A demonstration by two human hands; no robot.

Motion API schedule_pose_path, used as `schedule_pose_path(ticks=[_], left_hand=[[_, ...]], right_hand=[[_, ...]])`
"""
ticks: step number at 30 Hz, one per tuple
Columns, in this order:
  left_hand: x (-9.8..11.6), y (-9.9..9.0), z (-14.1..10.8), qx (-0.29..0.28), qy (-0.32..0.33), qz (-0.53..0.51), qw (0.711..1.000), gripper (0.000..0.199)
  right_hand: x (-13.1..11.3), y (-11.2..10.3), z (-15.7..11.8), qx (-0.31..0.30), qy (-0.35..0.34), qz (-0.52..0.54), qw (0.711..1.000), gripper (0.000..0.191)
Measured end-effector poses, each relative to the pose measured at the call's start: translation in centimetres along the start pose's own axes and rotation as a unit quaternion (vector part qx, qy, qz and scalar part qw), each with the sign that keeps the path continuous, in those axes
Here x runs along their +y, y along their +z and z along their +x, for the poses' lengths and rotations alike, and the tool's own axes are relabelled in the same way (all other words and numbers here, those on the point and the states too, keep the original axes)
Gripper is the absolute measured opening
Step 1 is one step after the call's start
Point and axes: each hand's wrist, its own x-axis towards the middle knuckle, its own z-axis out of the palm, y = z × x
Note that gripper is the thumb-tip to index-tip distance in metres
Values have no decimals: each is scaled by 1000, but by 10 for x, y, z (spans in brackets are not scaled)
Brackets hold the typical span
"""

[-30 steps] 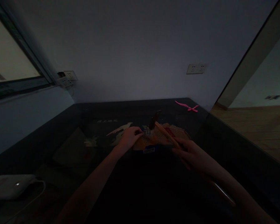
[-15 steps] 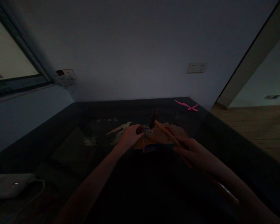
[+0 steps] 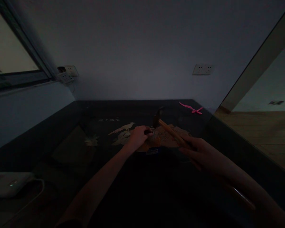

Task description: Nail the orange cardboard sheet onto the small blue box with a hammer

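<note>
My right hand (image 3: 196, 148) is wrapped round the wooden handle of a hammer (image 3: 171, 131). The handle's lower end comes out below my forearm, and the dark head hangs just above a patterned, brownish flat piece (image 3: 169, 139), possibly cardboard, on the dark table. Left of the hammer head, my left hand (image 3: 140, 136) rests at that piece with its thumb and fingers pinched together near its upper left part. What they pinch is too small and dark to make out. A blue label with pale print (image 3: 152, 151) shows at the front edge of the flat piece.
A pink ribbon (image 3: 193, 109) lies at the table's far right corner. At the lower left is a white device (image 3: 10, 183) with a cable. Beyond the table (image 3: 133, 109) stands a wall with a socket panel (image 3: 202, 69); a window is at the left.
My left hand has shifted a little to the right along the flat piece, its fingers still pinched. My right hand has moved slightly right, and the hammer head sits slightly higher.
</note>
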Motion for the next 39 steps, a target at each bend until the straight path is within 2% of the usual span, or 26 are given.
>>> schedule_pose_path(ticks=[3, 7, 12, 19, 23, 26, 28, 31, 33, 36, 39], left_hand=[[1, 0, 0, -3, -2, 5, 1000, 15], [0, 1, 0, -14, 8, 15, 1000, 15], [0, 0, -1, -4, 23, 37, 999, 14], [-1, 1, -3, -11, 39, 55, 998, 19], [7, -18, -5, 13, 69, 67, 995, 30], [27, -39, -18, 44, 95, 77, 992, 22], [44, -45, -31, -10, 123, 61, 990, 13], [64, -30, -54, -186, 199, 76, 959, 8], [66, -8, -65, -250, 222, 146, 931, 8], [58, 29, -74, -259, 197, 261, 909, 12], [48, 52, -73, -248, 174, 307, 902, 16]], right_hand=[[0, 1, 1, 20, -18, -1, 1000, 19], [3, 5, 0, 17, -17, -6, 1000, 13], [4, 3, -4, 39, -21, 33, 998, 19], [10, 9, -2, 4, -8, 41, 999, 21], [19, 16, -9, 52, 4, 129, 990, 32], [31, 26, -11, 117, -3, 227, 967, 41], [41, 33, -8, 135, -18, 302, 944, 44], [53, 40, -1, 120, -47, 405, 905, 46], [56, 42, 1, 107, -60, 455, 882, 43], [57, 44, 2, 104, -63, 494, 861, 35], [56, 46, 0, 109, -56, 488, 864, 31]])
